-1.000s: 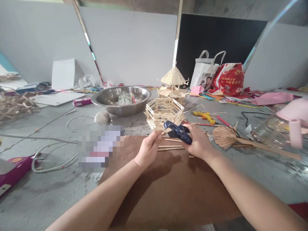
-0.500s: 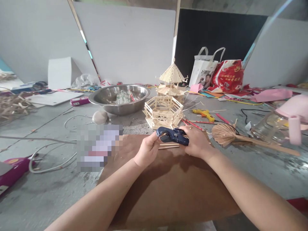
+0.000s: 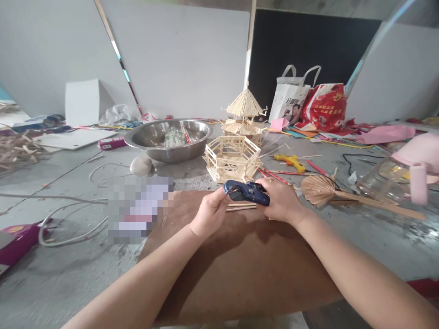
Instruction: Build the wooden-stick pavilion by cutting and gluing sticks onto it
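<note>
Cluttered grey table (image 3: pixel 68 283): right hand (image 3: pixel 281 201) grips blue cutter (image 3: pixel 247 192), left hand (image 3: pixel 209 212) pinched at its nose, stick pavilion (image 3: pixel 232 157) behind

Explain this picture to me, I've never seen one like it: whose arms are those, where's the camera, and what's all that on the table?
There is no machine here. These are one person's two bare arms, seen from a camera worn on the head, looking forward and down. The right hand grips a blue tool. The left hand has its fingertips at the tool's front end, and whether they pinch anything is too small to tell. Under the hands lies a brown board with a few thin sticks on it. Just beyond stands a six-sided stick frame, and behind it a stick tower with a pointed roof. Left of these sits a steel bowl. To the right lie a yellow glue gun and a folded fan, with two bags by the wall.
</note>
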Demonstrator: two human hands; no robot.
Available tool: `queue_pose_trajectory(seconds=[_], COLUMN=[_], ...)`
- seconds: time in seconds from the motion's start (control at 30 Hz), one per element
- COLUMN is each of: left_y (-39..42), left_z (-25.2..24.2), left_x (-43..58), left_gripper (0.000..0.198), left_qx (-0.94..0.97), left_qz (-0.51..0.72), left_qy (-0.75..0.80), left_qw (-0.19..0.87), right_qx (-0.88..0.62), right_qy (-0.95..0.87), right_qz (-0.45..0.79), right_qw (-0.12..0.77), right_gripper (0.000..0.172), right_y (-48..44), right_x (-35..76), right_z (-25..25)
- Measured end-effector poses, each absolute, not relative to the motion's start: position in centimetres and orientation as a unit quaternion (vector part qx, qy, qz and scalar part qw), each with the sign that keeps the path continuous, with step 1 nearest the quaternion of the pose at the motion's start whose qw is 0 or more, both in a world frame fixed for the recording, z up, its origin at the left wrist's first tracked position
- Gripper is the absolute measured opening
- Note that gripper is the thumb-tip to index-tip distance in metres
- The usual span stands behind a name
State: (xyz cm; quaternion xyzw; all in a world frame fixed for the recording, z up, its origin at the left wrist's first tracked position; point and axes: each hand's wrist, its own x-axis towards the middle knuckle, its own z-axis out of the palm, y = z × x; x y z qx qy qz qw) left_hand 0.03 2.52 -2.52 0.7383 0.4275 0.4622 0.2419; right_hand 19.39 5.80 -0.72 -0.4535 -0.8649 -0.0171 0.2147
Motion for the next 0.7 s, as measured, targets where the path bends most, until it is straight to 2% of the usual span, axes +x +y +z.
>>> queue_pose_trajectory(seconds=[0.7], left_y=[2.48], left_z=[-2.28], left_x=[0.19], left_gripper=[0.029], left_qx=[0.724], left_qz=[0.471], left_qy=[0.429], left_qw=[0.264], right_qx=[-0.433], right_qy=[-0.871], right_qz=[-0.061], right_qw=[0.225], right_gripper=[0.036], right_y=[6.24], right_x=[19.74], right_z=[-1.03])
